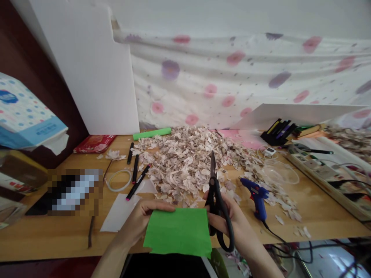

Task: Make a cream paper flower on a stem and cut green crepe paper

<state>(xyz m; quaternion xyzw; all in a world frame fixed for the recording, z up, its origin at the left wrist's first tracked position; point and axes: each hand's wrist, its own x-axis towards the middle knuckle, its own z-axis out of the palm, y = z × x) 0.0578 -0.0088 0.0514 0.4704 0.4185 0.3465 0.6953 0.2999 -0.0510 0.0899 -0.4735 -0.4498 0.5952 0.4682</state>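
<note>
My left hand [139, 220] pinches the upper left edge of a green paper sheet [178, 231], held flat above the front edge of the wooden table [43, 239]. My right hand [232, 222] grips black scissors [216, 200] by their handles. The blades point up and away and look closed, just right of the green sheet's edge. Behind both hands lies a big heap of pale paper scraps [188, 166].
A blue glue gun [256, 197] stands to the right, its cord running off the table. Black markers [136, 175], a tape ring [118, 180] and white paper [118, 212] lie left. A green roll [152, 133], marker holder [278, 133], power strip [315, 166] and white boards sit behind.
</note>
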